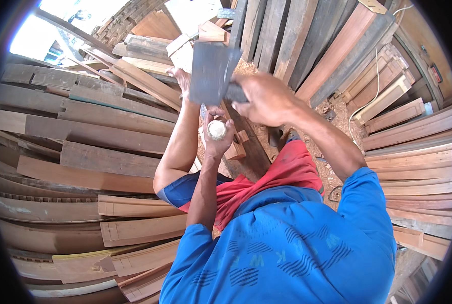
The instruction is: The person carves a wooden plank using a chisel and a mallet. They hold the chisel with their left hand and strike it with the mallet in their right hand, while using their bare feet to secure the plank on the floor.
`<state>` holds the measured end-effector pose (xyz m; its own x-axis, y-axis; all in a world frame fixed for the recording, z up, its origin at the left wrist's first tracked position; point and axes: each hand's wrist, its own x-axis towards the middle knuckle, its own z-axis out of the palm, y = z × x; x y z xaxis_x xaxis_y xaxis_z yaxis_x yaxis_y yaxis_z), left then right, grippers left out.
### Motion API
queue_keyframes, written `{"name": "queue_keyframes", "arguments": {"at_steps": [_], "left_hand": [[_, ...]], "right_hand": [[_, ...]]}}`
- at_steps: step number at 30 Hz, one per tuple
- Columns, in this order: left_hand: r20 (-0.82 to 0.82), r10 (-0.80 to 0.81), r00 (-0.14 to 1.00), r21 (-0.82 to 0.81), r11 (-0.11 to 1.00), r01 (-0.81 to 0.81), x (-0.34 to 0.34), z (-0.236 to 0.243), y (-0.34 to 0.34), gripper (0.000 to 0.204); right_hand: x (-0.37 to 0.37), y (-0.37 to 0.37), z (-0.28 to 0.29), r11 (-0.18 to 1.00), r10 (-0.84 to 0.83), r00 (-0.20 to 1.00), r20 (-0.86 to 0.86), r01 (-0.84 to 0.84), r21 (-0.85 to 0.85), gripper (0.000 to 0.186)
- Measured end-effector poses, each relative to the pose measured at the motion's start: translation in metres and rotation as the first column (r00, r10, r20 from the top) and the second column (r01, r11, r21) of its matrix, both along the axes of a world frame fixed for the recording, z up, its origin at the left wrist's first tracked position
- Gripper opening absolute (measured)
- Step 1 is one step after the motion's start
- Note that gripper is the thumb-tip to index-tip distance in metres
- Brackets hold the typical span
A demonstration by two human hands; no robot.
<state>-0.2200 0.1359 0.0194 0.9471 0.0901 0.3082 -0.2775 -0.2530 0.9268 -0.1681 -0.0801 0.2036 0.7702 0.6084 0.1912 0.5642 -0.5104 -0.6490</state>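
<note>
My right hand (267,99) grips the short dark handle of a broad, flat-sided grey mallet (213,73), raised in front of me and slightly blurred. Below it, my left hand (217,145) is wrapped round an upright tool, probably a chisel, whose round, frayed pale handle end (217,129) faces up. The mallet head is apart from that handle. The tool's lower end is hidden behind my hand. Beyond my fingers a dark wooden beam (253,149) lies between my legs, with a small brown wood block (234,151) by it.
My bare left foot (181,81) rests just left of the mallet. Stacked boards (109,159) fill the left side. Long planks (332,50) lean at the back, and more boards (418,172) are piled right. Shavings (337,121) and a white cable (378,76) lie on the floor.
</note>
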Motion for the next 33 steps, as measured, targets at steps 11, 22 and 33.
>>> {"name": "queue_keyframes", "arguments": {"at_steps": [11, 22, 33], "left_hand": [[-0.146, 0.013, 0.989, -0.147, 0.988, -0.035, 0.002, 0.005, -0.022, 0.026], [-0.185, -0.012, 0.983, -0.105, 0.994, -0.008, -0.005, 0.007, -0.013, 0.028], [-0.148, 0.058, 0.987, 0.036, 0.998, -0.053, -0.008, -0.01, -0.012, 0.031]], "right_hand": [[0.003, 0.012, 0.034, 1.0, -0.022, 0.946, 0.322, 0.023, 0.001, 0.035], [0.038, -0.034, 0.088, 0.873, -0.329, 0.795, 0.51, 0.051, 0.485, 0.042], [0.005, -0.005, -0.035, 0.936, 0.04, 0.998, -0.05, -0.055, -0.348, 0.041]]}}
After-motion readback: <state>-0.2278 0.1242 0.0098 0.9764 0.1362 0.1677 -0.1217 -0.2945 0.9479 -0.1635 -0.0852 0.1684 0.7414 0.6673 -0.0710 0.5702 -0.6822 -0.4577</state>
